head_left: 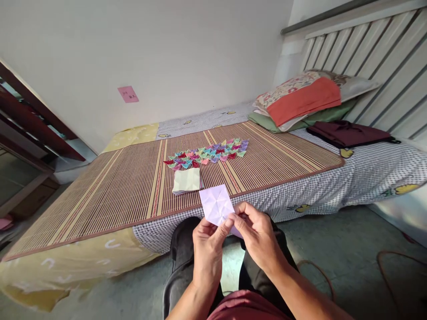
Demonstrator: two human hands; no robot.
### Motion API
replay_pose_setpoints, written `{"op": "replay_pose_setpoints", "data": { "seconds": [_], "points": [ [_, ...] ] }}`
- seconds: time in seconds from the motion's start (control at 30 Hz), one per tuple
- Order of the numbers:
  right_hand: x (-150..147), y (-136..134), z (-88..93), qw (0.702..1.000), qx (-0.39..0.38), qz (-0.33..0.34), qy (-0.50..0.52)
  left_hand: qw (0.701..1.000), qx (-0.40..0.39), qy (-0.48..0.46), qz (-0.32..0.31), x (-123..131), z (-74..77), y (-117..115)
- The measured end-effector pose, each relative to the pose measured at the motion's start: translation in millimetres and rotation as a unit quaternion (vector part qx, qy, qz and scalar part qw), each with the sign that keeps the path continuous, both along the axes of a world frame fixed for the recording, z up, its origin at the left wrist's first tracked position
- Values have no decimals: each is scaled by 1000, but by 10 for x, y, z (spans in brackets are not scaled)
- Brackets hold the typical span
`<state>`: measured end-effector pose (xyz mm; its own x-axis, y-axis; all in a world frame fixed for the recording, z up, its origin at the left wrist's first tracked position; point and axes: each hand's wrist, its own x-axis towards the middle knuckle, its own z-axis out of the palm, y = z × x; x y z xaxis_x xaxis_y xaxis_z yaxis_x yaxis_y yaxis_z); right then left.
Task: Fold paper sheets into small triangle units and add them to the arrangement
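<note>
A pale lilac sheet of origami paper [216,202], marked with crossing creases, is held up above my lap near the bed's edge. My left hand [209,242] grips its lower left part, thumb on top. On its lower right side, my right hand [254,231] pinches the paper, and a flap of it shows below the fingers. Both thumbs nearly meet at the bottom corner. Just beyond, a stack of creased paper squares [187,180], cream on top, lies on the mat. Behind the stack sit rows of small folded paper pieces [207,154] in many colours.
A striped bamboo mat [133,186] covers much of the bed. Pillows [300,100] and a folded dark red cloth [350,133] lie at the right by the slatted headboard [373,66]. A pink note [128,94] is on the wall. Cables [320,269] run along the floor.
</note>
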<state>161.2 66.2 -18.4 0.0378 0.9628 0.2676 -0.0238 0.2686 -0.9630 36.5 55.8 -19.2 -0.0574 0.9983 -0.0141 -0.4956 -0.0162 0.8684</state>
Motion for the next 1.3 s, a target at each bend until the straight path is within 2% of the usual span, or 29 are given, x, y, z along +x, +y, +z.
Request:
{"op": "replay_pose_setpoints", "data": {
  "seconds": [0.2, 0.4, 0.57, 0.73, 0.87, 1.1, 1.3],
  "points": [
    [4, 2, 11, 1000, -8, 16, 8, 1000, 12, 2, 3, -14, -27, 0],
    [-2, 21, -2, 997, -39, 24, 68, 1000, 3, 13, -3, -46, -65, -34],
    [25, 55, -20, 995, -42, 25, 93, 999, -8, -40, 16, -77, -50, 6],
    [43, 45, -1, 1000, 10, -4, -4, 999, -28, -28, -11, -47, 19, 67],
    [34, 16, 20, 998, 34, -14, -53, 999, -35, -36, -8, -6, 45, 71],
    [36, 59, -17, 998, -23, 14, 55, 1000, -2, -12, -6, -22, -37, 50],
    [78, 94, -32, 997, -34, 17, 68, 999, -17, -9, -38, -27, 28, 56]
  ]
}}
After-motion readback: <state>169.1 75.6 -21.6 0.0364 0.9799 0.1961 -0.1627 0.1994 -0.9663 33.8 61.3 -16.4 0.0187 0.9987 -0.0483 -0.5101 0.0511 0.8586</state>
